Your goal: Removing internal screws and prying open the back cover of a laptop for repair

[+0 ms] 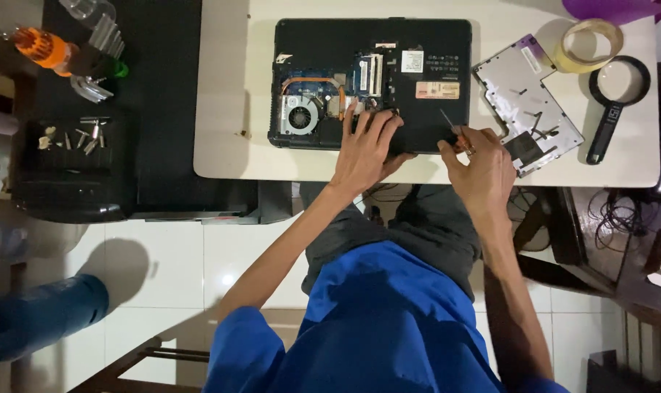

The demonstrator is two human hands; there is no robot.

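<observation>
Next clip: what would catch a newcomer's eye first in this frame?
The opened laptop lying upside down at the middle of the white table, its fan exposed. The left hand rests on its near edge, while the right hand holds a small screwdriver. The removed cover panel lies to the right.

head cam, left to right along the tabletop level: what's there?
Orange-handled tool → loose screwdriver bits on the black case → opened laptop under the left hand → right hand holding a screwdriver → removed cover panel → tape roll → magnifying glass.
</observation>
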